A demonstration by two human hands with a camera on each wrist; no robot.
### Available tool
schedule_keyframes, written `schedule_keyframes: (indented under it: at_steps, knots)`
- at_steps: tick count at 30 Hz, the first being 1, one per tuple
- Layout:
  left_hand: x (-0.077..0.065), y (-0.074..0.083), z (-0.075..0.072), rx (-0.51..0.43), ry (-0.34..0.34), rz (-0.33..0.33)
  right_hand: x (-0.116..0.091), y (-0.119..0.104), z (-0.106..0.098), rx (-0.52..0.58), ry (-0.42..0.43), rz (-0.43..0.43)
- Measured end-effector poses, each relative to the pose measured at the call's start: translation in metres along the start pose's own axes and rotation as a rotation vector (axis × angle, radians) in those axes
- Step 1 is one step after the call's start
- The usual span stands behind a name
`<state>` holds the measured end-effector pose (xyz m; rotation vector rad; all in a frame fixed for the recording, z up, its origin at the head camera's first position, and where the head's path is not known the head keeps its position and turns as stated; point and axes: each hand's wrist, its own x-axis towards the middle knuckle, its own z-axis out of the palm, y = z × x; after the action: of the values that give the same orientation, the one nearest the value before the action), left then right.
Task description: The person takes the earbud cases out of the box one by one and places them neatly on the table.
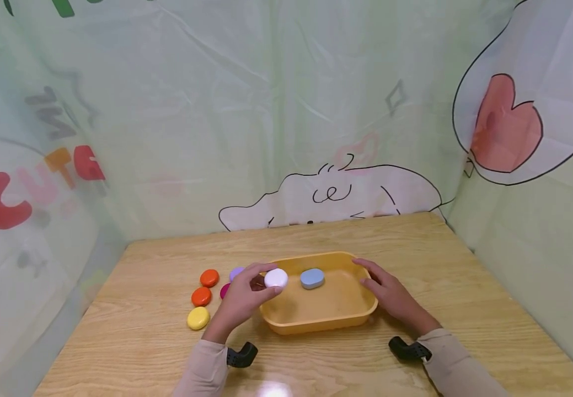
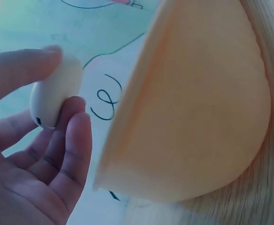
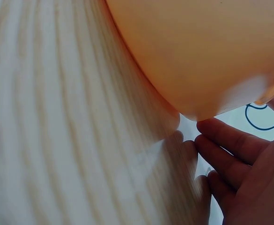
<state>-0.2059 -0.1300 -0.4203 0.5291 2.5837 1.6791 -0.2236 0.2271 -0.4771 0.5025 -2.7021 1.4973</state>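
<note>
Between thumb and fingers, my left hand (image 1: pixel 240 295) pinches a white rounded disc (image 1: pixel 276 279), held above the left rim of a yellow-orange tray (image 1: pixel 311 320). Seen from the left wrist, the disc (image 2: pixel 64 89) is thick and smooth, with a small dark notch low on its edge. At the tray's right end is my right hand (image 1: pixel 395 298), thumb over the rim and fingers against the outer wall; the right wrist view shows fingertips touching the tray's underside curve (image 3: pixel 193 70). A blue-grey oval piece (image 1: pixel 312 278) lies inside the tray.
Left of the tray lie two orange discs (image 1: pixel 209 278), a yellow disc (image 1: pixel 198 318), a purple disc (image 1: pixel 236 273) and a magenta disc (image 1: pixel 224 290), the last two partly hidden by my left hand. A printed curtain (image 1: pixel 266 110) hangs behind the wooden table (image 1: pixel 157 264).
</note>
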Motion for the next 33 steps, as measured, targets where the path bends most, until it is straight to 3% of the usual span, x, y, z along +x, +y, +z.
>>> schedule_keyframes:
  at_steps: [18, 28, 33]
  knots:
    - [-0.031, -0.024, -0.05, -0.066, 0.146, -0.099, 0.0, -0.001, 0.0, 0.008, -0.005, 0.014]
    - [-0.041, -0.036, -0.062, -0.05, 0.176, -0.126, 0.001, -0.001, -0.002, 0.009, -0.004, 0.008]
    - [-0.045, -0.039, -0.069, -0.031, 0.151, -0.129, 0.002, 0.0, 0.0, 0.003, -0.007, 0.011]
